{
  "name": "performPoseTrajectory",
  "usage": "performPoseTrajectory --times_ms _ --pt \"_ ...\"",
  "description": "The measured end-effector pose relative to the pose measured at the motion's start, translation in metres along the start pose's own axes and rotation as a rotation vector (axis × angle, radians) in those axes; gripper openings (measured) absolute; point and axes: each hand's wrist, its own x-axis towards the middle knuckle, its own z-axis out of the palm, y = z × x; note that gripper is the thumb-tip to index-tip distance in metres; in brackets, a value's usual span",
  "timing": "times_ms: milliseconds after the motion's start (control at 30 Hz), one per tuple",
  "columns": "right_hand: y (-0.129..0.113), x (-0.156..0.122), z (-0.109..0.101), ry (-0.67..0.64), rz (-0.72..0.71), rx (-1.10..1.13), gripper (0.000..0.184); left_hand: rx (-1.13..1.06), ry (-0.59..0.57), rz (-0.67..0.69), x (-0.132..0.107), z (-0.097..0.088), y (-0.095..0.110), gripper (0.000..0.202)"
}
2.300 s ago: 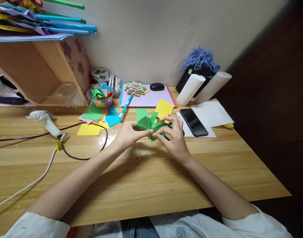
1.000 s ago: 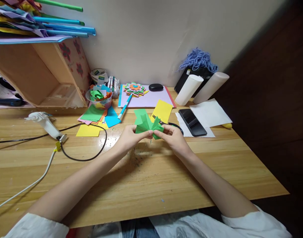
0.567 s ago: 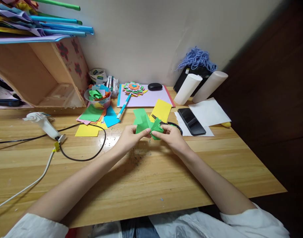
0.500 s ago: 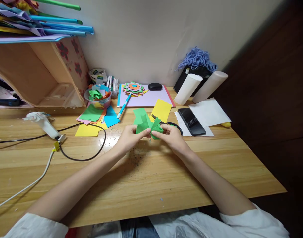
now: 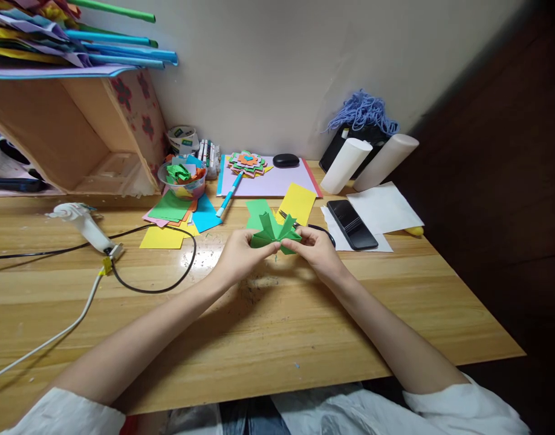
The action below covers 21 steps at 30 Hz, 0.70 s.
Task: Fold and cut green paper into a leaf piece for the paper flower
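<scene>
Between my two hands, above the middle of the table, is a green folded paper (image 5: 272, 229) with pointed flaps standing up in a fan. My left hand (image 5: 243, 251) pinches its left side, thumb toward the centre. From the right, my right hand (image 5: 318, 251) grips the other side, its thumb also near the centre fold. Just beyond lie a green paper sheet (image 5: 258, 209) and a yellow paper sheet (image 5: 299, 200). A pair of scissors (image 5: 323, 231) rests behind my right hand, partly hidden by it.
A glue gun (image 5: 84, 226) with its looping cable lies left. Coloured paper squares (image 5: 171, 205) and a tub of scraps (image 5: 183, 181) stand behind. A paper flower (image 5: 246, 163) lies on a lilac sheet. Right are a phone (image 5: 352, 223) and white rolls (image 5: 346, 166).
The flaps of the green paper have been spread and stand more upright and even. Both hands keep hold of it in nearly the same place. The view has shifted slightly.
</scene>
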Motion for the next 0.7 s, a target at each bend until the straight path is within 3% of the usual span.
performPoseTrajectory --times_ms 567,700 --pt "-0.0061 -0.0032 0.001 -0.096 -0.012 0.029 0.021 -0.014 -0.015 0.075 -0.0022 -0.0001 0.0059 0.023" --pt "-0.0014 -0.0016 -0.0001 -0.052 -0.036 -0.024 0.024 -0.009 -0.02 0.058 -0.0006 0.0003 0.0023 0.025"
